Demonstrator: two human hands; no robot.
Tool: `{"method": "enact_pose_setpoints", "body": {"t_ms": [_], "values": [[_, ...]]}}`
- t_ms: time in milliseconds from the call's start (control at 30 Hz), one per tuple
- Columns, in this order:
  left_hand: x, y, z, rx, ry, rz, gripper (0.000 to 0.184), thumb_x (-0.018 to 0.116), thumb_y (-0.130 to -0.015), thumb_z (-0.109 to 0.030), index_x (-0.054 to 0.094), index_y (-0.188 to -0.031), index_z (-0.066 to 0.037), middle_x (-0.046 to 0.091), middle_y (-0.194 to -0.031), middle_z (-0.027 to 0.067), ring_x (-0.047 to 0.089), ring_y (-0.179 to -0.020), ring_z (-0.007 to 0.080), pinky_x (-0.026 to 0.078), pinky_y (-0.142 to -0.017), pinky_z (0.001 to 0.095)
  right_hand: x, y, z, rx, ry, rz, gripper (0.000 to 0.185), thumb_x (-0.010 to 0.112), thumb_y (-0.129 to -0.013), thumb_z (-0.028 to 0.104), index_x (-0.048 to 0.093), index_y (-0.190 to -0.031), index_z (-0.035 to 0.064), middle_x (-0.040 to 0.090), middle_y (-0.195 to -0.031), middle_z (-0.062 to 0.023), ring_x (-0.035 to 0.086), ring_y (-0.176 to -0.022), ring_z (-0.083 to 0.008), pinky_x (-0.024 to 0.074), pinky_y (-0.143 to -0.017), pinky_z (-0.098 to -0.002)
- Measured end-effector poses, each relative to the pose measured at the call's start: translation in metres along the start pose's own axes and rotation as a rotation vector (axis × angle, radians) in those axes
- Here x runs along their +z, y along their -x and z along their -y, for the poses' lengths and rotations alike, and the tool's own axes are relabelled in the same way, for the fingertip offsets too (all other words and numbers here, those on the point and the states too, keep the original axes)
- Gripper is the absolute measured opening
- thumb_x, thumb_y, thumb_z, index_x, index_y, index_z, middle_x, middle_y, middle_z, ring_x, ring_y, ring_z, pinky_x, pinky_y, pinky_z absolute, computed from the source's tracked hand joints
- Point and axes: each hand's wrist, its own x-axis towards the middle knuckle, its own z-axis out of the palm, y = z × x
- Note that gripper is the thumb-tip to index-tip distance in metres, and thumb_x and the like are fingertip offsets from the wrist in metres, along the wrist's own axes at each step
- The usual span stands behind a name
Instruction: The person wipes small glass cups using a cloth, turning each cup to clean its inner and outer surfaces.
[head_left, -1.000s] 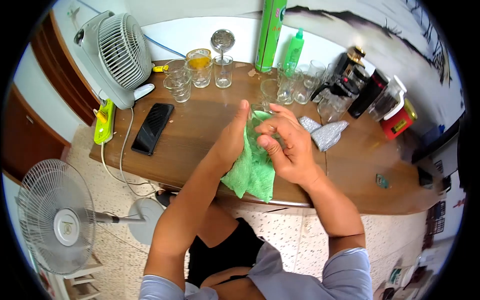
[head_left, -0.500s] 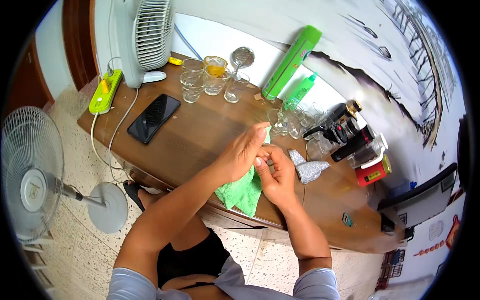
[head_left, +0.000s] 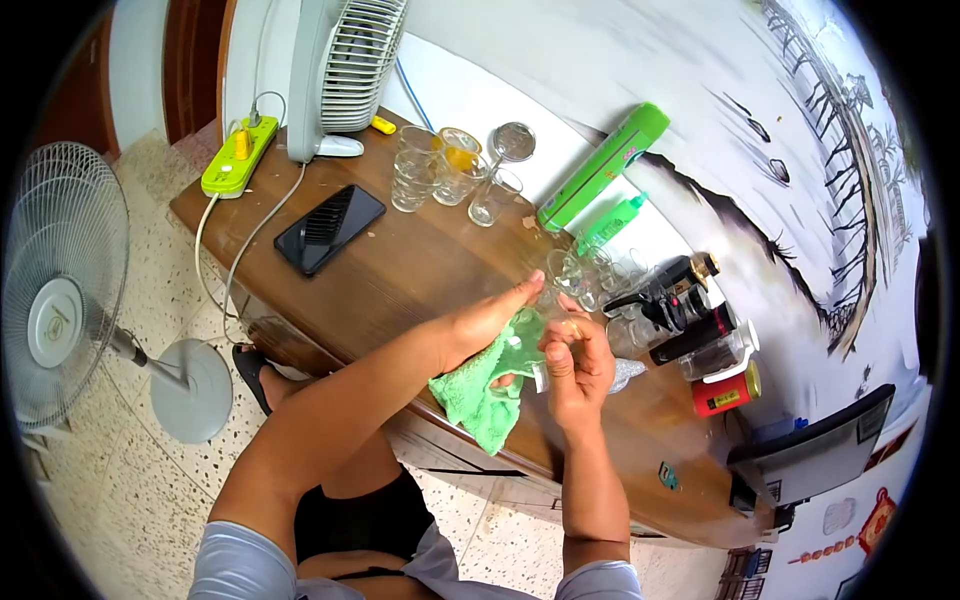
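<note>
A green cloth (head_left: 478,392) hangs from my left hand (head_left: 485,328), bunched against the palm and draped near the table's front edge. What looks like a small clear glass cup (head_left: 522,352) shows against the cloth, between my hands; its outline is hard to make out. My right hand (head_left: 578,372) is closed at the glass's right side, thumb and fingertips pinched together. Just behind my right hand lies a silvery glittery item (head_left: 626,374), partly covered. Beyond my fingers stand several small clear glasses (head_left: 590,275).
A black phone (head_left: 330,228), drinking glasses (head_left: 412,170) and a box fan (head_left: 350,75) are at the left. Along the wall stand a green can (head_left: 605,165), a green bottle (head_left: 612,222), dark-lidded vessels (head_left: 690,335) and a red tin (head_left: 728,390). A monitor (head_left: 815,445) is at right.
My hands have drawn slightly apart, exposing the clear glass between them. The cloth is more spread, and my right hand has turned. The whole view has shifted a little.
</note>
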Motion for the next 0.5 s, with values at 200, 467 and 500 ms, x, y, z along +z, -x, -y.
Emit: {"method": "enact_pose_setpoints", "body": {"t_ms": [200, 467, 500], "values": [[-0.002, -0.014, 0.017, 0.469, -0.681, -0.248, 0.089, 0.042, -0.104, -0.077, 0.054, -0.145, 0.0, 0.068, -0.124, 0.0153, 0.07, -0.107, 0.0254, 0.057, -0.094, 0.0379, 0.004, 0.007, -0.006, 0.305, -0.012, -0.062, 0.018, 0.073, -0.102, 0.014, 0.067, -0.112, 0.0003, 0.067, -0.093, -0.0046, 0.064, -0.085, -0.0177, 0.0519, -0.083, -0.0333], [-0.009, -0.016, 0.019, 0.46, -0.44, -0.118, 0.088, 0.033, -0.111, -0.069, 0.031, -0.166, -0.001, 0.064, -0.135, 0.015, 0.065, -0.119, 0.0216, 0.051, -0.108, 0.0374, 0.012, 0.006, 0.007, 0.147, 0.276, 0.091, 0.017, 0.076, -0.098, 0.013, 0.068, -0.105, -0.0002, 0.07, -0.091, -0.0125, 0.063, -0.08, -0.0245, 0.0521, -0.076, -0.0366], [-0.009, -0.014, 0.012, 0.419, -0.251, -0.026, 0.086, 0.032, -0.112, -0.067, 0.029, -0.167, -0.003, 0.064, -0.136, 0.0147, 0.064, -0.12, 0.0209, 0.051, -0.107, 0.0376, 0.008, 0.003, 0.006, 0.103, 0.289, 0.119, 0.018, 0.077, -0.098, 0.014, 0.07, -0.106, 0.0, 0.07, -0.091, -0.0122, 0.065, -0.081, -0.0242, 0.0532, -0.078, -0.0366]]}}
